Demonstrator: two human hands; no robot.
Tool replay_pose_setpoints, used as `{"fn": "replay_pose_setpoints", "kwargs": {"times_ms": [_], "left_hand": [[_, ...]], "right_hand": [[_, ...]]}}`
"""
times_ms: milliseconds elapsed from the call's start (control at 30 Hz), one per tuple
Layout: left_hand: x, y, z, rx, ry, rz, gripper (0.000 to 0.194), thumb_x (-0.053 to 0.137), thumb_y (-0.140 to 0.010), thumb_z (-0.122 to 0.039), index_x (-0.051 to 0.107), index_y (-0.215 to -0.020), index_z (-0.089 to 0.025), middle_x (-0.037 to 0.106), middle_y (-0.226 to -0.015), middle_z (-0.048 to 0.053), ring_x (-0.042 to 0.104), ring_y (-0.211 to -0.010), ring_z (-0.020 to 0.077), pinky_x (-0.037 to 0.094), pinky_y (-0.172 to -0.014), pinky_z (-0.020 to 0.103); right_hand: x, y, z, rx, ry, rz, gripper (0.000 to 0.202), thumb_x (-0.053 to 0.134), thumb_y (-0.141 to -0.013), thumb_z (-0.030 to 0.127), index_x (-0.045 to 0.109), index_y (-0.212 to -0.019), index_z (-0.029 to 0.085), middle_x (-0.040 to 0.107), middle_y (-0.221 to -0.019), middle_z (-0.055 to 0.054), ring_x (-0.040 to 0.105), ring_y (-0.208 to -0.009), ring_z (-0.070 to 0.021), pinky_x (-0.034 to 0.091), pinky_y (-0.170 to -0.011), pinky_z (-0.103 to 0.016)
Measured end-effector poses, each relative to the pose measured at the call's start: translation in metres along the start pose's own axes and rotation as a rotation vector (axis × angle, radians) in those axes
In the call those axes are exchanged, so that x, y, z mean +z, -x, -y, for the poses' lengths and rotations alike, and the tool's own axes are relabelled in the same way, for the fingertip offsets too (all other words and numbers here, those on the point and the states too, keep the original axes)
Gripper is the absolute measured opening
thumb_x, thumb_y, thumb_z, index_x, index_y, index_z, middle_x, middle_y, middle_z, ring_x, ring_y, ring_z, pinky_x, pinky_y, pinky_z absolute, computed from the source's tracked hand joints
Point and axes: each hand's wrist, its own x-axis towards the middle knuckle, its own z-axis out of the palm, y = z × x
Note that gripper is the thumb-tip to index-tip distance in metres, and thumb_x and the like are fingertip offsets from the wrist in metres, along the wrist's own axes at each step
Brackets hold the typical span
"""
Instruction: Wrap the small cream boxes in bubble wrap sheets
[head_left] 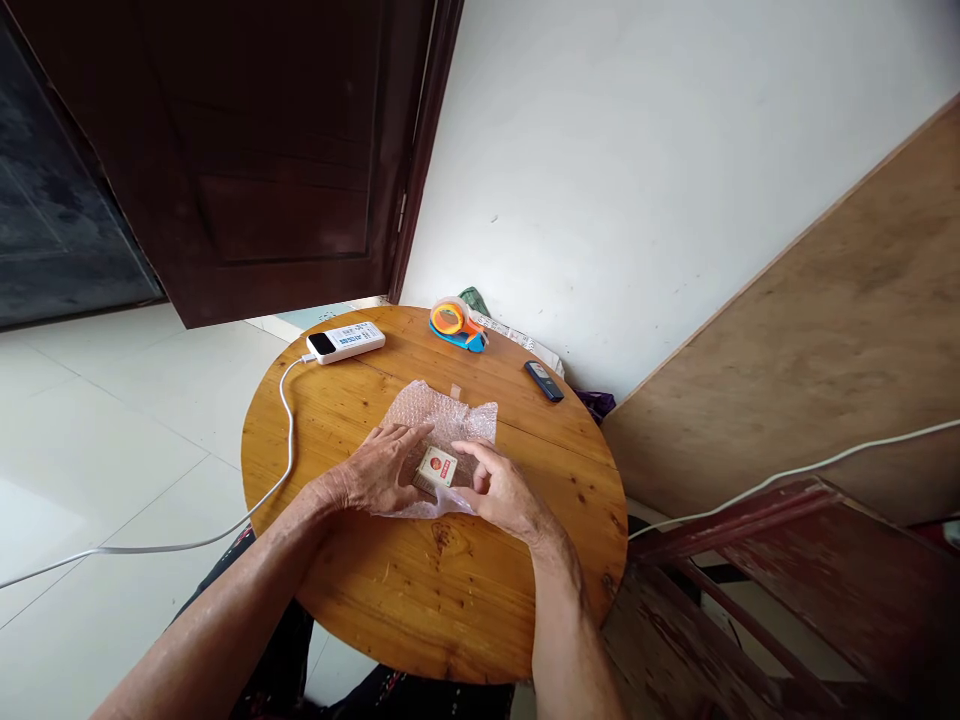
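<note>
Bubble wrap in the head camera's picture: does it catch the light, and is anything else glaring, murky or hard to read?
Head view: bubble wrap shows small bright glints; head view: a pale shine washes the tiled floor at far left; head view: the door is dark; head view: the small box's finest print is unreadable.

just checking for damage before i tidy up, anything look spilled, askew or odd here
Nothing looks spilled on the round table. The red wooden furniture at lower right has patchy, worn-looking paint. The small box on the bubble wrap shows no obvious damage.
</note>
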Motion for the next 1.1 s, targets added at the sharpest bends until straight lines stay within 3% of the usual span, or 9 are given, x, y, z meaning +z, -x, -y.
{"fn": "replay_pose_setpoints", "kwargs": {"times_ms": [133, 267, 367, 500, 633, 767, 900, 967, 1100], "left_hand": [[0.001, 0.000, -0.007, -0.030, -0.032, 0.048, 0.106, 0.076, -0.064, -0.056, 0.031, -0.149, -0.012, 0.052, -0.139, 0.022, 0.047, -0.128, 0.0389, 0.031, -0.110, 0.053], [0.007, -0.002, -0.010, -0.038, -0.079, 0.027, 0.118, 0.076, -0.057, -0.068, 0.030, -0.150, -0.010, 0.052, -0.138, 0.024, 0.046, -0.129, 0.0409, 0.029, -0.111, 0.055], [0.013, -0.003, -0.009, -0.031, -0.132, 0.035, 0.121, 0.077, -0.054, -0.068, 0.031, -0.149, -0.008, 0.050, -0.141, 0.024, 0.044, -0.131, 0.0410, 0.027, -0.112, 0.054], [0.017, -0.002, -0.008, -0.011, -0.193, 0.027, 0.117, 0.078, -0.053, -0.067, 0.035, -0.148, -0.012, 0.049, -0.143, 0.021, 0.043, -0.133, 0.0385, 0.027, -0.113, 0.051], [0.018, 0.000, -0.008, -0.009, -0.227, 0.018, 0.110, 0.075, -0.058, -0.067, 0.037, -0.146, -0.016, 0.048, -0.145, 0.018, 0.041, -0.134, 0.0364, 0.026, -0.113, 0.050], [0.020, 0.001, -0.006, 0.009, -0.230, 0.022, 0.105, 0.074, -0.060, -0.066, 0.039, -0.145, -0.014, 0.049, -0.145, 0.018, 0.041, -0.134, 0.0360, 0.026, -0.113, 0.051], [0.021, 0.000, -0.004, 0.031, -0.230, 0.012, 0.106, 0.074, -0.060, -0.068, 0.040, -0.144, -0.014, 0.049, -0.144, 0.018, 0.042, -0.133, 0.0366, 0.028, -0.111, 0.052], [0.020, 0.000, -0.004, 0.038, -0.231, 0.008, 0.106, 0.073, -0.060, -0.069, 0.040, -0.144, -0.015, 0.049, -0.144, 0.018, 0.043, -0.132, 0.0370, 0.028, -0.111, 0.053], [0.020, 0.000, -0.005, 0.043, -0.235, 0.004, 0.104, 0.072, -0.060, -0.070, 0.041, -0.144, -0.016, 0.049, -0.143, 0.018, 0.044, -0.131, 0.0369, 0.029, -0.110, 0.052]], "right_hand": [[0.005, -0.001, 0.006, -0.002, -0.014, 0.054, 0.062, 0.076, -0.066, 0.026, 0.062, -0.127, 0.020, 0.064, -0.070, 0.004, 0.054, -0.055, -0.0116, 0.044, -0.056, -0.023], [0.011, -0.003, 0.012, 0.009, 0.011, -0.021, 0.042, 0.071, -0.067, 0.021, 0.069, -0.110, 0.022, 0.069, -0.073, 0.002, 0.058, -0.060, -0.0135, 0.044, -0.055, -0.023], [-0.001, 0.005, 0.012, 0.079, -0.145, -0.107, 0.036, 0.067, -0.073, 0.026, 0.067, -0.108, 0.020, 0.073, -0.081, -0.001, 0.063, -0.066, -0.0155, 0.047, -0.058, -0.024], [-0.034, 0.036, -0.014, 0.214, -0.155, -0.454, 0.050, 0.067, -0.076, 0.041, 0.063, -0.119, 0.017, 0.074, -0.088, -0.005, 0.064, -0.068, -0.0176, 0.049, -0.062, -0.028], [-0.051, 0.073, -0.053, 0.411, 0.081, -0.430, 0.049, 0.065, -0.072, 0.041, 0.065, -0.115, 0.018, 0.072, -0.084, -0.004, 0.064, -0.067, -0.0196, 0.051, -0.066, -0.032], [-0.047, 0.089, -0.060, 0.373, 0.304, -0.559, 0.059, 0.065, -0.071, 0.046, 0.061, -0.124, 0.020, 0.064, -0.118, -0.011, 0.064, -0.077, -0.0204, 0.053, -0.077, -0.038], [-0.032, 0.081, -0.027, 0.215, 0.368, -0.733, 0.044, 0.060, -0.081, 0.046, 0.064, -0.117, 0.021, 0.063, -0.118, -0.012, 0.063, -0.084, -0.0224, 0.053, -0.084, -0.041], [-0.021, 0.070, -0.004, 0.063, 0.303, -0.667, 0.033, 0.057, -0.087, 0.040, 0.065, -0.112, 0.021, 0.063, -0.118, -0.012, 0.064, -0.098, -0.0244, 0.052, -0.091, -0.042], [0.004, 0.035, 0.029, -0.136, 0.250, -0.330, 0.029, 0.051, -0.092, 0.027, 0.063, -0.119, 0.021, 0.061, -0.128, -0.011, 0.056, -0.121, -0.0240, 0.045, -0.106, -0.042]]}}
